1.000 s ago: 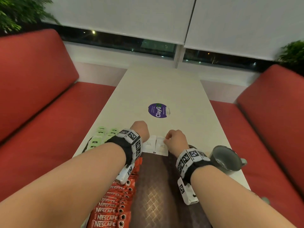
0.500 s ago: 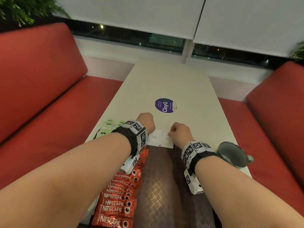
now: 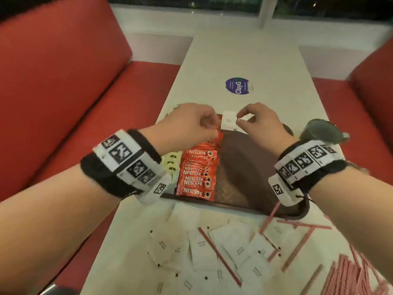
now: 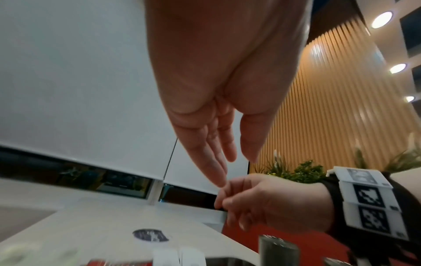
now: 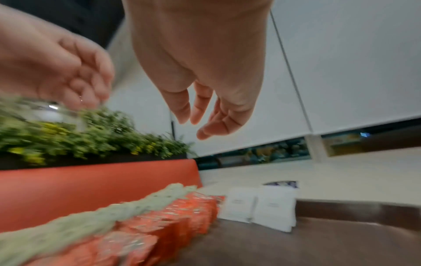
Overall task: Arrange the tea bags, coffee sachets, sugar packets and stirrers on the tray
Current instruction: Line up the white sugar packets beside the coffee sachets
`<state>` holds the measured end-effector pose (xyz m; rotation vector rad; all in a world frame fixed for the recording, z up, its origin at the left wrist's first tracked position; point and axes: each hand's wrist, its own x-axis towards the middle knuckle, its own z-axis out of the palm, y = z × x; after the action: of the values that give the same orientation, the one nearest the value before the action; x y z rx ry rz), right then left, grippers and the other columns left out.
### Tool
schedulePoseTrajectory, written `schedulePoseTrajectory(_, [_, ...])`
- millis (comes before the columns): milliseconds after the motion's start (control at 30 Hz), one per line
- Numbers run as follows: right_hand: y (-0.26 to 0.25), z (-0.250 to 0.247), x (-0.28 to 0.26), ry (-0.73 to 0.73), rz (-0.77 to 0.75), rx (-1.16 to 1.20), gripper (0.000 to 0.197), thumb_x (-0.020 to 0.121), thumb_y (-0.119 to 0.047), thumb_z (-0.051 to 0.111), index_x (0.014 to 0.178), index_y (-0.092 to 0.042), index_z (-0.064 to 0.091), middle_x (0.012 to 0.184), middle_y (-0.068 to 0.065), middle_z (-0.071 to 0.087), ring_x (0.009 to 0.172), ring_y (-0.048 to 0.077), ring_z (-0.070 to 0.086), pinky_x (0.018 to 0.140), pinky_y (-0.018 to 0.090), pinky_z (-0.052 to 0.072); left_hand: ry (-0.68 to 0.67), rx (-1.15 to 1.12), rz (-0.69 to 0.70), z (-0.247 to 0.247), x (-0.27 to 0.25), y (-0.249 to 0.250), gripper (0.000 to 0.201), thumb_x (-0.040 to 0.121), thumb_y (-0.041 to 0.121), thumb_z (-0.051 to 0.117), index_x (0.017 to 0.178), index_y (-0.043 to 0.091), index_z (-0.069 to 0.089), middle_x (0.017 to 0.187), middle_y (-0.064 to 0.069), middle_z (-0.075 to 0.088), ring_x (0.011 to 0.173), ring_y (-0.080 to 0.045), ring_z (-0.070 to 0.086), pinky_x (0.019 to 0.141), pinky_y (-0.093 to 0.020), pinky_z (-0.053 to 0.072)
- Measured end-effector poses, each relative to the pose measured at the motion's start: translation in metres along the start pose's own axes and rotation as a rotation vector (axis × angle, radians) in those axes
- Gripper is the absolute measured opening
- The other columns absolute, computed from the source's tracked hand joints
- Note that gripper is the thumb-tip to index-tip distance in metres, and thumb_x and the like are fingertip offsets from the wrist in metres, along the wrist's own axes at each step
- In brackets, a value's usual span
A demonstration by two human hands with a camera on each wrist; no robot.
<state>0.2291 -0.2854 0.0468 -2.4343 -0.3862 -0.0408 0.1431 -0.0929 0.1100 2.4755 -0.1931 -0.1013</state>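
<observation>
Booth with red benches (image 3: pixel 63 86), long white table (image 3: pixel 244 60) running down the middle, dark brown tray (image 3: pixel 240 177) sitting on it near the person

Progress as I'm reading it, roughly half done:
- coffee sachets (image 3: pixel 196 173): red Nescafe row lying overlapped along the tray's left side, looking finished
- tea bags (image 3: pixel 172 161): pale green row sitting just left of the coffee, mostly hidden behind the left wrist, seemingly placed too
- sugar packets on tray (image 5: pixel 259 205): only two small white stacks standing side by side at the far edge, next to the coffee row
- loose sugar packets (image 3: pixel 212 250): big scatter still lying on the table in front of the tray, waiting
- stirrers (image 3: pixel 353 273): pink sticks lying strewn and piled at the near right, none showing on the tray

Hands: left hand (image 3: pixel 187 126) and right hand (image 3: pixel 258 122) are both hovering over the far-edge sugar stacks. Right-wrist view is showing right fingers loosely spread, gripping nothing; left fingers are curling inward, also holding nothing. Grey mug (image 3: pixel 319 130) is sitting right of the tray
</observation>
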Motion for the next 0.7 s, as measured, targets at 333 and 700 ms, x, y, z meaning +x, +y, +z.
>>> schedulePoseTrajectory(333, [-0.053,0.041,-0.191,-0.582,-0.155,-0.186,0.024,0.087,-0.030,0.066,0.111,-0.024,0.064,0.110,-0.010,0.058,0.101,0.008,0.052,0.089,0.023,0.042,-0.220,0.226,-0.433,0.057,-0.172,-0.098,0.046,0.085,0.044,0.063,0.123,0.020,0.057,0.121,0.003,0.060,0.106,-0.012,0.056,0.082,-0.020,0.041])
schedulePoseTrajectory(700, [-0.104,0.101,-0.173,-0.585,-0.471,-0.787,0.047,0.089,-0.009,0.051,0.135,-0.017,0.047,0.137,0.008,0.043,0.117,0.032,0.041,0.097,0.046,0.037,-0.244,0.218,-0.379,0.092,-0.187,-0.080,0.036,0.077,0.041,0.069,0.096,0.021,0.046,0.097,0.003,0.052,0.089,-0.016,0.050,0.069,-0.025,0.036])
